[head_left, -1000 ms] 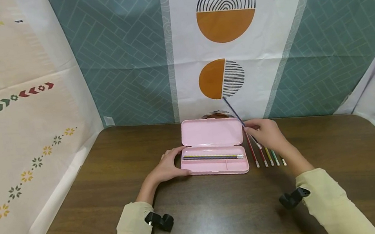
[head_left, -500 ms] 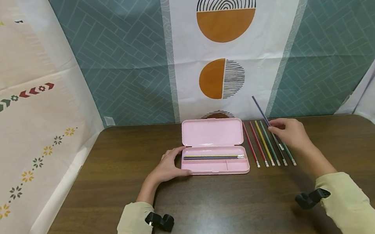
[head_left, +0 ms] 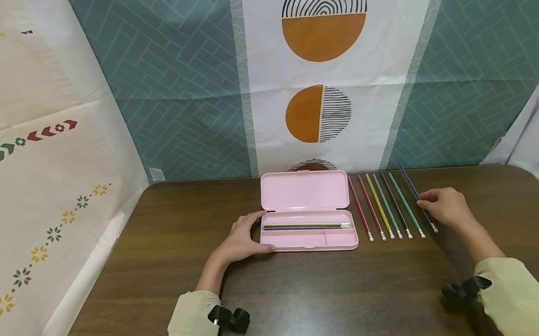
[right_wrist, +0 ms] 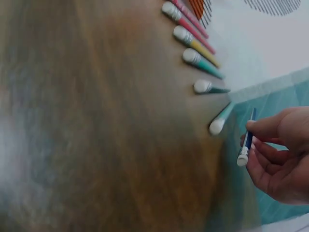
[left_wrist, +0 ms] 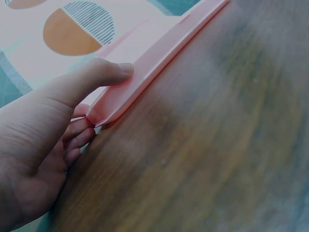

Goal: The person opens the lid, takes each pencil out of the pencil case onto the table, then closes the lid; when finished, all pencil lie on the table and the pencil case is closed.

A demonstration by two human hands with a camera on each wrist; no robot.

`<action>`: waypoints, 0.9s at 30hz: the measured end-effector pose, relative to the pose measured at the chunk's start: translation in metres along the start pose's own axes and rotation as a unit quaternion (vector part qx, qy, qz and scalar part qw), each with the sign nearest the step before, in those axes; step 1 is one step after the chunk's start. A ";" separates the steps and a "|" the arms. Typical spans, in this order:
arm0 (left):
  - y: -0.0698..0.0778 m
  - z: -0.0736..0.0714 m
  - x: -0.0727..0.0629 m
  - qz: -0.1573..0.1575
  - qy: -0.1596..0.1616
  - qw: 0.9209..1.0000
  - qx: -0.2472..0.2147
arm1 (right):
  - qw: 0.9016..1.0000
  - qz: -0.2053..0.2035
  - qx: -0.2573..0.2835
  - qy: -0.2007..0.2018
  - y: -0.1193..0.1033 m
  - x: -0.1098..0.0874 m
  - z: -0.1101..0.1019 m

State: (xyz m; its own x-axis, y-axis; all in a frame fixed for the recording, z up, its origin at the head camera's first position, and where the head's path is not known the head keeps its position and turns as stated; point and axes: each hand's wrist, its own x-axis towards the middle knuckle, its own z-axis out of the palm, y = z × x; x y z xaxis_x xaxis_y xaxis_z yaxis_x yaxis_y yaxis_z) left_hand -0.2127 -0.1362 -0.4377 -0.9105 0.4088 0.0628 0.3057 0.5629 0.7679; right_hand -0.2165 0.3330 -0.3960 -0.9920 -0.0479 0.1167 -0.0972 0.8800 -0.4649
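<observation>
An open pink pencil case lies on the table with its lid folded back; several pencils lie in its rear compartment. My left hand grips the case's left end, thumb on the front wall and fingers round the corner, as the left wrist view shows. Thumb and fingers of my right hand pinch a dark blue pencil at the right end of a row of pencils. In the right wrist view, the white eraser of the blue pencil points toward the camera, beside the last green pencil.
Between the case and my right hand lies the row: two red pencils, a yellow pencil, two green ones and a dark one, erasers toward me. Patterned cloth hangs behind the brown wooden table.
My right hand has carried the blue pencil rightward across the row and lowered it to the row's right end. My left hand and the case have stayed put.
</observation>
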 end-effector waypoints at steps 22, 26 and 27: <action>0.002 0.001 -0.001 -0.005 0.000 1.000 -0.002 | 0.999 -0.048 0.005 0.003 -0.029 0.001 0.000; 0.002 0.000 -0.002 -0.005 -0.001 1.000 -0.003 | 0.995 -0.099 0.024 -0.006 -0.059 0.006 0.008; 0.002 0.000 -0.002 -0.006 -0.002 1.000 -0.002 | 0.994 -0.109 0.028 -0.008 -0.065 0.008 0.011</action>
State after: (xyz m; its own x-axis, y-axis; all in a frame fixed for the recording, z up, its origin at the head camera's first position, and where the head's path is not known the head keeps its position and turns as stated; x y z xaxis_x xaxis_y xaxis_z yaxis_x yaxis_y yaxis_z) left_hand -0.2103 -0.1358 -0.4360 -0.9133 0.4042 0.0510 0.2932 0.5651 0.7711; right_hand -0.2186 0.2698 -0.3744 -0.9477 -0.2432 0.2066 -0.3146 0.8202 -0.4778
